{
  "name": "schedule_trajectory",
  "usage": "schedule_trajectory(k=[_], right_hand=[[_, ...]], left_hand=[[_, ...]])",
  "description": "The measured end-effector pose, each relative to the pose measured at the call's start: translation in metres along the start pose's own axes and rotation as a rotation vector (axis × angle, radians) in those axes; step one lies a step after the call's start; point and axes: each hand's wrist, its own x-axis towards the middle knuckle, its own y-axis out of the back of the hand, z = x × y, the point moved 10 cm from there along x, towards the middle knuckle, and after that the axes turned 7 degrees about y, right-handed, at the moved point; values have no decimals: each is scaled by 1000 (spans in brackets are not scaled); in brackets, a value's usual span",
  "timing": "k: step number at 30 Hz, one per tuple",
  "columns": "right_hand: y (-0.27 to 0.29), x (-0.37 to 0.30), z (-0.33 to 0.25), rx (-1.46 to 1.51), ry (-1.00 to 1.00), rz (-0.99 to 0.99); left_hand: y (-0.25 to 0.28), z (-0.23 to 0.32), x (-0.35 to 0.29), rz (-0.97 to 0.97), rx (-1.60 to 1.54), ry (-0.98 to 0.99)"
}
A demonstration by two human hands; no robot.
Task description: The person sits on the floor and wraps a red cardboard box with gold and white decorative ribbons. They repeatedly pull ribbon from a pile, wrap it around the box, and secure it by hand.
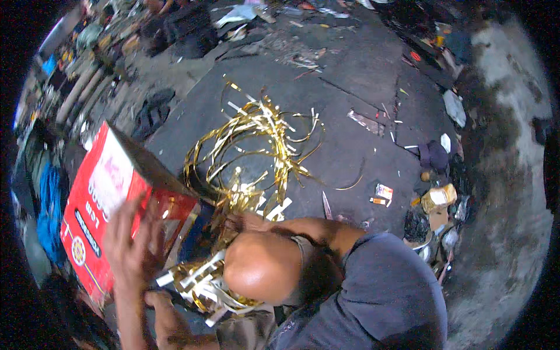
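Note:
A red cardboard box (86, 217) with white and dark printed patches stands tilted at the left, its open side turned toward the right. My left hand (137, 239) lies against the box with fingers stretched out, slightly blurred. Beyond my bent knee, my right hand (240, 222) is at the box's open side, its fingers curled in among shiny gold strips (242, 198); the fingertips are hard to make out. A loose coil of gold and white strips (280, 143) spreads over the dark floor ahead. More white and gold strips (207, 286) lie between the box and my knee.
Blue cloth or cord (49, 210) lies left of the box. A dark sandal (156, 114) rests beyond it. A yellowish block (438, 199), a dark cup-like thing (433, 156) and litter line the right side, before a stained wall (507, 175). Small packets (382, 193) lie on the dark sheet.

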Motion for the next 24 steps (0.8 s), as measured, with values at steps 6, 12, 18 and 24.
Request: schedule_trajectory(k=[6,12,18,24], right_hand=[[15,-11,-17,43,47,-28],[47,8,-52,58,143,-74],[165,33,-129,11,312,-60],[329,16,-210,283,693,343]], left_hand=[[-27,72,-42,-381,-143,-11],[-76,25,-96,-645,-439,515],[-110,20,-107,-560,-986,716],[-80,-15,-107,-243,-1407,1040]])
